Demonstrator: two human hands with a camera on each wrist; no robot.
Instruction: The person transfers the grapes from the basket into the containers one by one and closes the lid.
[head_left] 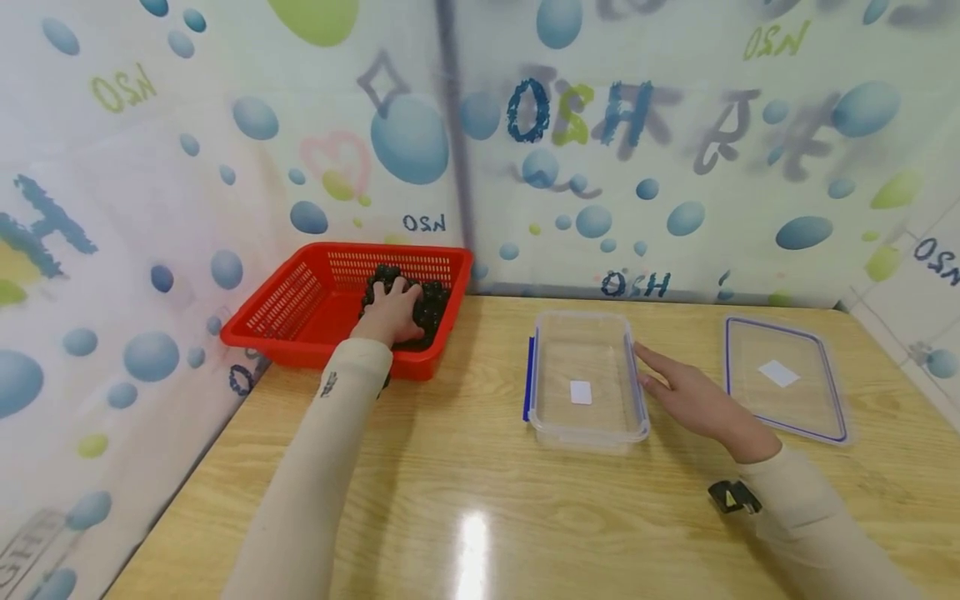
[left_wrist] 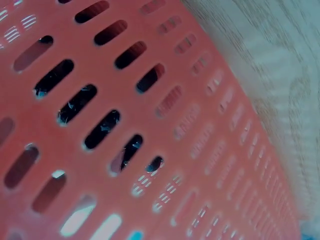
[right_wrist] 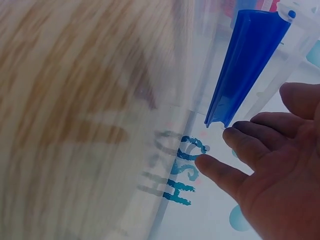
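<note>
In the head view my left hand [head_left: 393, 312] reaches into the right end of a red slotted basket [head_left: 300, 329]. Its spread fingers rest on a heap of dark, round, clustered fruit like black grapes [head_left: 432, 308]; part of the heap is hidden under the palm. Dark shapes show through slots in the basket wall [left_wrist: 165, 125] in the left wrist view, where the hand is out of sight. My right hand [head_left: 686, 396] touches the right side of a clear plastic box [head_left: 588, 429], fingers extended. Near those fingertips hangs a blue latch [right_wrist: 247, 65] in the right wrist view.
A clear lid [head_left: 787, 404] with a blue seal and white label lies on the wooden table [head_left: 465, 475] to the right. Inside the box is a small white label [head_left: 581, 392]. A patterned curtain [head_left: 585, 183] stands behind the table.
</note>
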